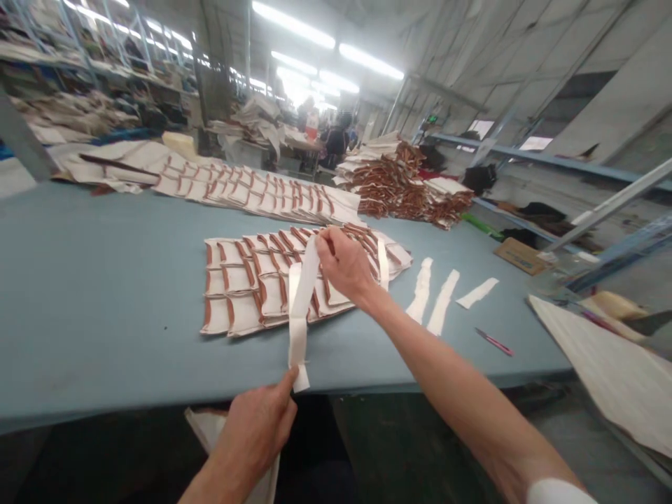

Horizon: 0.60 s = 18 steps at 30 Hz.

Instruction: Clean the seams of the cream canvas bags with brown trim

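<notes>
A long white strip [299, 332] is stretched between my two hands over the front edge of the table. My left hand [262, 427] pinches its lower end near the table edge. Higher up, my right hand [344, 262] is closed on the strip's upper end. Behind the strip lies a layered stack of cream fabric pieces with brown trim [236, 280]. Another white band [383, 262] crosses the stack's right part. What the strip is made of, cloth or paper, I cannot tell.
Several white strips [444, 301] and a pink-handled pen-like tool [493, 341] lie at the right on the blue table [105, 301]. A long row of similar pieces [252, 189] and a tall pile [388, 175] stand at the back. A pale board [603, 364] juts in at right.
</notes>
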Each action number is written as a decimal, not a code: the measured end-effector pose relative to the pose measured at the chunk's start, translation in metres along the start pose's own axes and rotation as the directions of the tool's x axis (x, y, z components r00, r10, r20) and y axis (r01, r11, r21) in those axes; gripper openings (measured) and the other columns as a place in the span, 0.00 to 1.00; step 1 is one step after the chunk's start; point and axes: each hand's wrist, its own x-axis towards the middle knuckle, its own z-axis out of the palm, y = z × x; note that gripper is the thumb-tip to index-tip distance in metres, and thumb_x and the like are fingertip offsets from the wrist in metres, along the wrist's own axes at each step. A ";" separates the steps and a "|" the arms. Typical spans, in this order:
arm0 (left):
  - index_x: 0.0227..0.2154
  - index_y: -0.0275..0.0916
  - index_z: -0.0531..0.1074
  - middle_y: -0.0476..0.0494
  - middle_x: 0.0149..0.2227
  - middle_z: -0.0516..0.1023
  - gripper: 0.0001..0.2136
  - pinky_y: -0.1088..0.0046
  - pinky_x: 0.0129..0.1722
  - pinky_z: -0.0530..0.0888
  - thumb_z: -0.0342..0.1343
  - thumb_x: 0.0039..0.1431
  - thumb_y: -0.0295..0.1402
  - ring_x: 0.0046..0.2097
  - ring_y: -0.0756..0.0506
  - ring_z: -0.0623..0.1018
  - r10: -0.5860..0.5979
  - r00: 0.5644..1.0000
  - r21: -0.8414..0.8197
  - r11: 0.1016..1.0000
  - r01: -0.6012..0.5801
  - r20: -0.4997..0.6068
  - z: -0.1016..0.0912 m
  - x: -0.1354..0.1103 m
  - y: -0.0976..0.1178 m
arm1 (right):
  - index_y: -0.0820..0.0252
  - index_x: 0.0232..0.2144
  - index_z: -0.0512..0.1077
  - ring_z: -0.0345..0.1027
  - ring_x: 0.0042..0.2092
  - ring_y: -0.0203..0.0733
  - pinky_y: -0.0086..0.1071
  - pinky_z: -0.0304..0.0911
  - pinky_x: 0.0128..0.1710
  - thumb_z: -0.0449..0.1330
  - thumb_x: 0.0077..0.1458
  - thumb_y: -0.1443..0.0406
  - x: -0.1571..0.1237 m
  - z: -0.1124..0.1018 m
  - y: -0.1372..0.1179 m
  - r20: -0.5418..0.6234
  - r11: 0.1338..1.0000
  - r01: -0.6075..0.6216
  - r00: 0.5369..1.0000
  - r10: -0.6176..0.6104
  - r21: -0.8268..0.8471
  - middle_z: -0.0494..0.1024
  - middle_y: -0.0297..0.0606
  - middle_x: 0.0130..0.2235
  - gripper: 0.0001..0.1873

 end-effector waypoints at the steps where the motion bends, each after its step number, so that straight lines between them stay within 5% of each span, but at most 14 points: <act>1: 0.73 0.39 0.71 0.30 0.45 0.92 0.27 0.55 0.50 0.84 0.48 0.75 0.24 0.49 0.30 0.92 -0.005 1.000 -0.007 1.000 0.005 0.004 0.000 0.001 0.000 | 0.53 0.36 0.70 0.71 0.37 0.46 0.35 0.60 0.41 0.55 0.71 0.61 0.023 0.000 0.002 -0.005 1.000 -0.004 1.000 0.004 -0.012 0.78 0.36 0.34 0.09; 6: 0.72 0.39 0.73 0.29 0.45 0.92 0.24 0.53 0.50 0.84 0.47 0.78 0.27 0.49 0.29 0.92 -0.009 1.000 -0.064 0.998 0.011 0.018 0.005 0.006 -0.003 | 0.52 0.30 0.65 0.68 0.37 0.46 0.36 0.62 0.43 0.53 0.70 0.67 0.117 0.022 0.022 -0.036 0.996 -0.079 0.996 0.077 -0.047 0.74 0.36 0.31 0.13; 14: 0.72 0.43 0.73 0.34 0.46 0.93 0.25 0.52 0.49 0.85 0.47 0.78 0.28 0.49 0.28 0.92 -0.018 0.998 -0.128 0.991 0.025 0.061 0.016 0.011 -0.006 | 0.54 0.32 0.66 0.74 0.54 0.52 0.44 0.65 0.58 0.50 0.75 0.68 0.200 0.075 0.052 -0.114 0.992 -0.121 0.987 0.116 -0.036 0.79 0.45 0.42 0.15; 18: 0.70 0.45 0.75 0.38 0.45 0.93 0.24 0.57 0.46 0.85 0.48 0.77 0.29 0.46 0.30 0.92 -0.004 1.000 -0.136 0.991 0.008 0.026 0.032 0.009 -0.012 | 0.57 0.27 0.62 0.77 0.57 0.51 0.46 0.66 0.55 0.41 0.81 0.62 0.238 0.091 0.065 -0.198 0.999 0.029 0.980 -0.023 0.028 0.79 0.46 0.42 0.26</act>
